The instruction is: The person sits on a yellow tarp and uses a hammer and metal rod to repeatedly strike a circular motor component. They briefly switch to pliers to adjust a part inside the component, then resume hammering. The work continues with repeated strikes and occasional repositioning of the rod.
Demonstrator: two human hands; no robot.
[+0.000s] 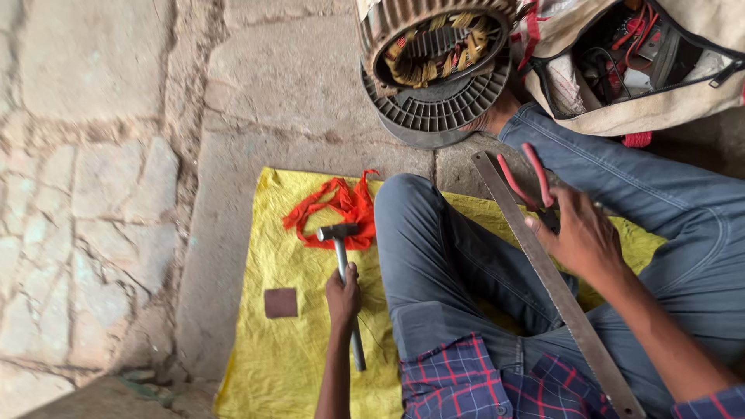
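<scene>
My left hand [343,297] is closed around the metal handle of a hammer [340,247] that lies on a yellow cloth [272,357], its head pointing away from me. My right hand [580,233] rests over my right thigh, holding red-handled pliers [529,180] whose handles stick up past the fingers. A long flat metal blade [559,287] runs diagonally across my lap under that hand. I sit cross-legged in blue jeans.
An orange rag [341,208] lies by the hammer head and a small brown square patch [281,302] sits on the cloth. A motor stator with copper windings [434,54] and an open tool bag [628,62] stand ahead on the stone floor.
</scene>
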